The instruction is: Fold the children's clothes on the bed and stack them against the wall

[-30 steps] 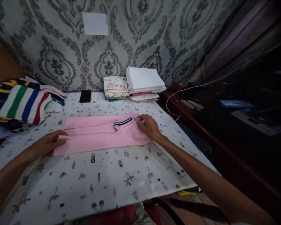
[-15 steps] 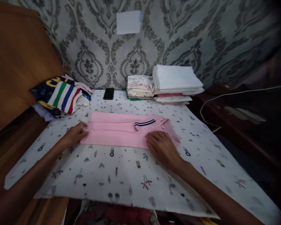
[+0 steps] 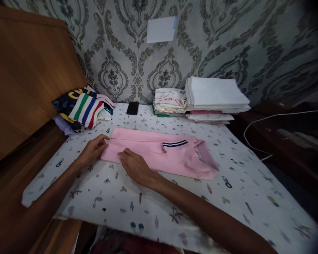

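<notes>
A pink polo shirt point(image 3: 148, 151), folded lengthwise, lies across the patterned tablecloth. Its sleeve trim, dark with white lines, faces up, and the collar end points right. At the hem end on the left, my left hand point(image 3: 92, 150) pinches the edge of the fabric between thumb and fingers. My right hand point(image 3: 135, 165) rests on the lower left part of the shirt, palm down, fingers loosely bent against the cloth and not gripping it. Under that hand a strip of the shirt's near edge is hidden.
Crumpled clothes point(image 3: 84, 109) with a striped piece lie at the back left by a wooden panel point(image 3: 29, 77). A black phone point(image 3: 133, 108) sits near the wall. Folded stacks of printed cloth point(image 3: 169, 102) and white cloth point(image 3: 214, 93) stand back right. A white cable point(image 3: 250, 127) hangs at right.
My right hand has slid left along the shirt, from near the collar end towards the hem. My left hand stays at the hem edge. The view has shifted slightly left.
</notes>
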`<state>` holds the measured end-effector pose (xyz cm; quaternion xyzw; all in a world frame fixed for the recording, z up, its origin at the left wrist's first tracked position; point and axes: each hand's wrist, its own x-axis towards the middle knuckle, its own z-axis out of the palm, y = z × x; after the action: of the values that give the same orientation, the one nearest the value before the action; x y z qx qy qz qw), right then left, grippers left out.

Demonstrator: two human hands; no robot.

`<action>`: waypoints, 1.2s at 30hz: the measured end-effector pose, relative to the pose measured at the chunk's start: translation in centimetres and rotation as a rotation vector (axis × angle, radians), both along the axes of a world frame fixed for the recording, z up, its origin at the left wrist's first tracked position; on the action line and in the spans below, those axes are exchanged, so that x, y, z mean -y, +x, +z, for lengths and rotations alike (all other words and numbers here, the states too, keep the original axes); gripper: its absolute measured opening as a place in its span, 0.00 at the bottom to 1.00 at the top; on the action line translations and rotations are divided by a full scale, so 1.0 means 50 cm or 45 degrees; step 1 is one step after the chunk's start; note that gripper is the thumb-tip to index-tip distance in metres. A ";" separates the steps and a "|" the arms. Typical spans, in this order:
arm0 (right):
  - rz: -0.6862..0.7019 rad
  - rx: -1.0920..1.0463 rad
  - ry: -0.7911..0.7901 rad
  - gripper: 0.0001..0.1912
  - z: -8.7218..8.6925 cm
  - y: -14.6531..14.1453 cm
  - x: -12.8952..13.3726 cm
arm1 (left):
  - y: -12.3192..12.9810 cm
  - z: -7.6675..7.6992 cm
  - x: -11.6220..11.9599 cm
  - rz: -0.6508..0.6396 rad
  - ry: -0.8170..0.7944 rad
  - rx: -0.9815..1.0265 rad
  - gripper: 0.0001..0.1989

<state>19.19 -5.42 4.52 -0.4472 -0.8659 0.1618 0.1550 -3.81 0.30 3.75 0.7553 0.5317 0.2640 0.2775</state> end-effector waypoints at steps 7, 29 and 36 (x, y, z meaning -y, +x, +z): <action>-0.312 0.279 -0.181 0.14 0.006 -0.036 -0.075 | 0.000 -0.003 -0.008 -0.021 0.002 -0.233 0.13; -0.141 0.203 -0.003 0.14 -0.007 -0.144 -0.050 | 0.064 -0.015 -0.276 0.167 -0.010 -0.342 0.08; -0.512 -0.680 -0.316 0.08 0.008 -0.069 -0.042 | 0.101 0.046 -0.272 0.072 -0.051 -0.147 0.05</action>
<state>15.73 -3.33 4.92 -0.5659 -0.6633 0.3431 0.3492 1.25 13.90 6.06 0.7482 0.5733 0.2169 0.2538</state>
